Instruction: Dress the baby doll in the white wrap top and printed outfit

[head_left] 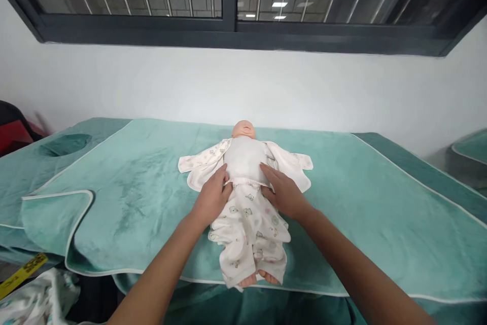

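A baby doll [245, 155] lies on its back on a green plush cover, head toward the wall and bare feet toward me. Its white patterned jacket [205, 161] is spread open to both sides, baring a white torso. White printed trousers [249, 213] cover the legs, with the waistband at the belly. My left hand [213, 194] rests at the left side of the waist, thumb apart from the fingers. On the opposite side lies my right hand [284, 192], fingers stretched along the torso and thumb near the waistband. Parts of the waistband's sides are hidden by my hands.
The green cover [137, 188] spreads over the bed, with a folded-back corner [57, 218] at left. A white wall [243, 86] and dark-framed window [228, 33] stand behind. Patterned cloth [41, 297] and a yellow strip [23, 274] lie at lower left.
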Tool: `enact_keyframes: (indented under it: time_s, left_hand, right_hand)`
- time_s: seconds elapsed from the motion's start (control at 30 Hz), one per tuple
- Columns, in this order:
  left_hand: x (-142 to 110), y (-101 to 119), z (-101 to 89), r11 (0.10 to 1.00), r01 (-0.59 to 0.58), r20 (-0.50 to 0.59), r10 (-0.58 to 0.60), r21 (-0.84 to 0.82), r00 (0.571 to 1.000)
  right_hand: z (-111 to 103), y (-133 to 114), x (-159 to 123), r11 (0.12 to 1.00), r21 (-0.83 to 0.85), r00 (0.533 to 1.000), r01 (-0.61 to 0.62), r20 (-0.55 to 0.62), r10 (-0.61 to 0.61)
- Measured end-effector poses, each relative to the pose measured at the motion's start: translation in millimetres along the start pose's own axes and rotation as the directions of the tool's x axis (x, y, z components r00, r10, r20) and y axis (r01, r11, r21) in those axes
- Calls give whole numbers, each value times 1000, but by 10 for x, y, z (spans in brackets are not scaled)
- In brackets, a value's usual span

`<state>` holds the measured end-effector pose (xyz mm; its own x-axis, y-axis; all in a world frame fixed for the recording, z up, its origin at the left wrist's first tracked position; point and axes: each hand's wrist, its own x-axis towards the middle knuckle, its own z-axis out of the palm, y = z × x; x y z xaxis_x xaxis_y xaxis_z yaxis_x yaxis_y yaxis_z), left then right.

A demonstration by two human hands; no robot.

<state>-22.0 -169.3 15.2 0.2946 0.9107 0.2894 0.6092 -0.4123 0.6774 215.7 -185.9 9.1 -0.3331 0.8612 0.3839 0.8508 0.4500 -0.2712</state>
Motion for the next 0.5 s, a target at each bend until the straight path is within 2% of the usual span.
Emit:
enact_keyframes:
  time_s: [0.1, 0.2, 0.3, 0.4, 0.5]
  left_hand:
    - [168, -39, 37, 996, 77, -90, -73, 43, 993]
    - [356, -89, 36, 984, 162, -165, -148, 78, 975]
    - [565, -179, 48, 974, 211, -205, -223, -78, 953]
    - [711, -292, 114, 947, 219, -194, -266, -234, 944]
    - [713, -388, 216, 932, 225, -185, -284, -284, 941]
  right_hand:
    - [-35, -8, 96, 997, -58, 998, -60, -9, 59]
    - [-99, 55, 268, 992, -37, 992, -125, -6, 124]
    - [-140, 204, 506, 983, 37, 983, -181, -1, 182]
    - [-54, 354, 692, 934, 235, 960, -268, -18, 280]
    - [143, 423, 718, 790, 510, 893, -340, -87, 441]
